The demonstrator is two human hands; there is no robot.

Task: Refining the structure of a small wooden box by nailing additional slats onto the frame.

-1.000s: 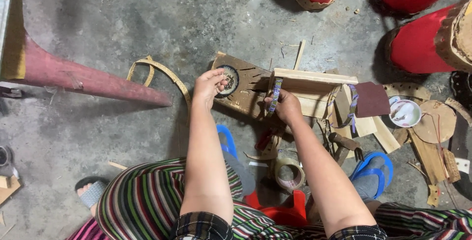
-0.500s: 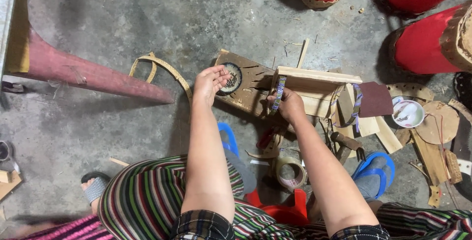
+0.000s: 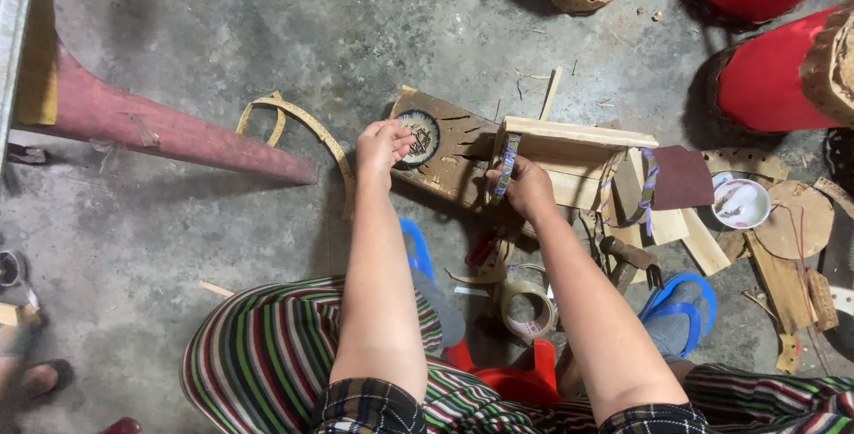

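The right hand point(image 3: 527, 187) is closed on a thin patterned strip point(image 3: 505, 165) with blue and white marks. The strip stands up from the fist and lies against the near end of a pale wooden frame point(image 3: 569, 136). The left hand point(image 3: 384, 145) is curled at the edge of a dark wooden board point(image 3: 454, 154) on the floor. Its fingertips touch a round disc point(image 3: 418, 136) with a dark rim and a pale picture in the middle. I cannot tell if the hand grips the disc or just rests on it.

Just right of the frame, another patterned strip point(image 3: 642, 187) hangs in a loop. Next to it lies a dark brown square sheet point(image 3: 683, 178). Further right sits a small white bowl point(image 3: 740, 203).

Below the right arm, a roll of clear tape point(image 3: 527, 309) lies on the floor near a red plastic thing point(image 3: 511, 376). A blue sandal point(image 3: 680, 302) shows on one foot.

On the left, a long red pole point(image 3: 169, 136) lies across the grey floor. A bent tan strip point(image 3: 302, 127) lies between the pole and the board. Big red drums point(image 3: 774, 78) stand at the top right.
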